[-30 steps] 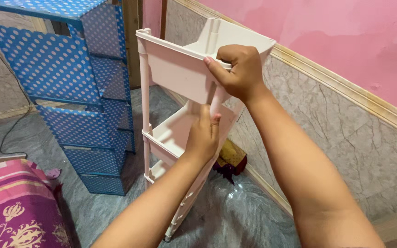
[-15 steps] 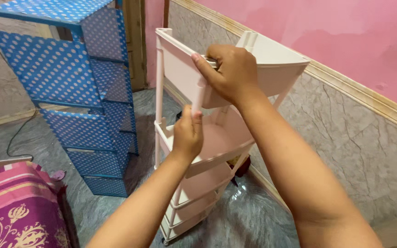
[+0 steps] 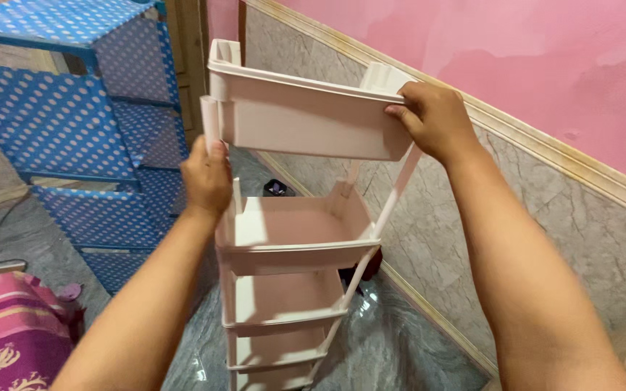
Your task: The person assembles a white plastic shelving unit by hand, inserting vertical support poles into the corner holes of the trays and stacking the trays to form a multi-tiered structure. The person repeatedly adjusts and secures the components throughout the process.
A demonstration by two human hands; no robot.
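Note:
A tall pale pink plastic rack (image 3: 306, 130) with several triangular tiers stands upright in front of me on the grey floor. My left hand (image 3: 206, 181) is wrapped around its left front post, just under the top tier. At the right corner of the top tier, my right hand (image 3: 436, 119) grips the rim, fingers curled over the edge. The lower tiers (image 3: 284, 235) look empty.
A blue fabric shelf unit with white dots (image 3: 74, 123) stands to the left of the rack. The wall on the right is pink above grey marble-look panels (image 3: 581, 239). A pink patterned bedcover (image 3: 9, 326) fills the lower left corner. A small dark object (image 3: 277, 188) lies behind the rack.
The rack has been turned so a flat side faces me. My left hand moved from the middle post to the left post; my right hand shifted to the top tier's right corner.

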